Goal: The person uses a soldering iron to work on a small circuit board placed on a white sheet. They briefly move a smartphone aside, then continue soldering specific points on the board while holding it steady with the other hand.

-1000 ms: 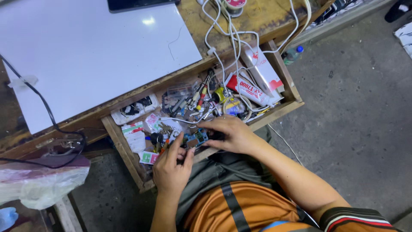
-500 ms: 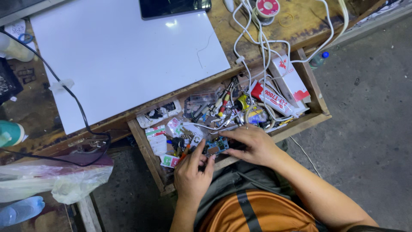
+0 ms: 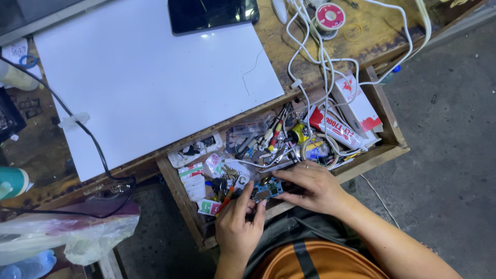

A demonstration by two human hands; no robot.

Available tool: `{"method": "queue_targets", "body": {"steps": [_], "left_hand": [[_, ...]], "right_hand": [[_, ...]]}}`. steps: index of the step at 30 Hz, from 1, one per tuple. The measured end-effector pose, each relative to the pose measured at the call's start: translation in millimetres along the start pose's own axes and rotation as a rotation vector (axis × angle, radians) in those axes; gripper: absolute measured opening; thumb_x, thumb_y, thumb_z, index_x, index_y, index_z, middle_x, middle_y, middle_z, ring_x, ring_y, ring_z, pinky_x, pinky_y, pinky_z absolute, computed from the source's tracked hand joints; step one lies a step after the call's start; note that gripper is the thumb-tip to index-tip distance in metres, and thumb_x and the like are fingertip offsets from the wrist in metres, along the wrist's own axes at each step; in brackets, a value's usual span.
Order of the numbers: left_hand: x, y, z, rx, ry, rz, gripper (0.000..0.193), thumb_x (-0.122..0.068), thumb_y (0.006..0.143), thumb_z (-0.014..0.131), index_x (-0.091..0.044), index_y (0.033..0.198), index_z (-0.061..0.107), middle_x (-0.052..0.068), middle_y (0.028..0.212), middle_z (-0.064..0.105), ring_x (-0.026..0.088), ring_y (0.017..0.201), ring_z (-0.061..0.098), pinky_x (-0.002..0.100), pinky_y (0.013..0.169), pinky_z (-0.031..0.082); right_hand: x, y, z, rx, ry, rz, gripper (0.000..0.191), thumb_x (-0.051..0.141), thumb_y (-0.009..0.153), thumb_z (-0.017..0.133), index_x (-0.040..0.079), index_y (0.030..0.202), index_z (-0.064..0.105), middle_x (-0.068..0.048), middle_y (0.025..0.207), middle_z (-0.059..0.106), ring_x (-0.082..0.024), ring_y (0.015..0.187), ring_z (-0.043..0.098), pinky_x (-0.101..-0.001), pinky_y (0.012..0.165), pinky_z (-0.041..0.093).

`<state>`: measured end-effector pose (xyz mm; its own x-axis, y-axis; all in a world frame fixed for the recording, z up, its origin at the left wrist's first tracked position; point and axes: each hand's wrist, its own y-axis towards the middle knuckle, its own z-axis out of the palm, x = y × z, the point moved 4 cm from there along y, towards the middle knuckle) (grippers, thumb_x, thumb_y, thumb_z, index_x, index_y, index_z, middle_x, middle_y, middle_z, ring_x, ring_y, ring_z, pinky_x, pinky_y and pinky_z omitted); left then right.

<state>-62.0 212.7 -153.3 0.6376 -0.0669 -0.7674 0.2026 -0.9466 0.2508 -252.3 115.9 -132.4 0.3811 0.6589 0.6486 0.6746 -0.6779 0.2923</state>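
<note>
Over an open, cluttered drawer [image 3: 178,188] below the wooden bench [image 3: 279,49], I pinch a small blue circuit board [image 3: 267,189] between my left hand [image 3: 238,223] and right hand [image 3: 313,186], fingers of both closed on its edges. A white sheet [image 3: 150,82] and dark phone [image 3: 212,14] lie above.

worn wooden workbench [image 3: 289,57] bearing a white sheet [image 3: 150,82], dark phone [image 3: 212,14], solder spool [image 3: 330,16], white cables [image 3: 315,57], with open cluttered drawer [image 3: 385,111].
</note>
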Motion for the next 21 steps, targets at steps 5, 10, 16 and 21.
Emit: {"method": "queue_targets", "body": {"steps": [5, 10, 16, 21], "left_hand": [[0.0, 1.3, 0.2, 0.008, -0.004, -0.002, 0.054, -0.012, 0.078, 0.084, -0.007, 0.13, 0.067, 0.003, 0.073, 0.069, 0.016, 0.06, 0.067, 0.033, 0.058, 0.056], [-0.5, 0.3, 0.2, 0.004, -0.018, 0.004, 0.054, -0.011, 0.08, 0.083, -0.006, 0.131, 0.066, 0.003, 0.075, 0.07, 0.015, 0.061, 0.068, 0.032, 0.058, 0.056], [-3.2, 1.9, -4.0, -0.028, 0.014, 0.061, 0.053, -0.011, 0.08, 0.084, -0.007, 0.13, 0.067, 0.003, 0.076, 0.069, 0.018, 0.064, 0.067, 0.034, 0.061, 0.055], [-1.3, -1.1, -3.7, -0.04, 0.039, 0.084, 0.054, -0.012, 0.08, 0.085, -0.008, 0.131, 0.067, 0.004, 0.08, 0.069, 0.019, 0.067, 0.067, 0.035, 0.065, 0.056]], "right_hand": [[2.2, 0.4, -0.8, -0.006, -0.002, -0.012, 0.055, 0.027, 0.079, 0.086, 0.007, 0.127, 0.069, -0.007, 0.09, 0.072, -0.025, 0.082, 0.07, -0.0371, 0.078, 0.052], [2.1, -0.9, 0.1, -0.007, 0.0, -0.011, 0.054, 0.028, 0.08, 0.086, 0.007, 0.127, 0.069, -0.007, 0.09, 0.072, -0.024, 0.082, 0.07, -0.037, 0.078, 0.052], [3.9, -0.1, 1.1, -0.012, 0.015, -0.007, 0.054, 0.027, 0.079, 0.087, 0.006, 0.126, 0.069, -0.007, 0.088, 0.072, -0.024, 0.076, 0.067, -0.0369, 0.074, 0.051], [-1.7, -2.3, 3.8, -0.02, 0.01, -0.011, 0.054, 0.025, 0.078, 0.09, 0.006, 0.125, 0.07, -0.007, 0.082, 0.068, -0.024, 0.072, 0.063, -0.0362, 0.07, 0.049]]}}
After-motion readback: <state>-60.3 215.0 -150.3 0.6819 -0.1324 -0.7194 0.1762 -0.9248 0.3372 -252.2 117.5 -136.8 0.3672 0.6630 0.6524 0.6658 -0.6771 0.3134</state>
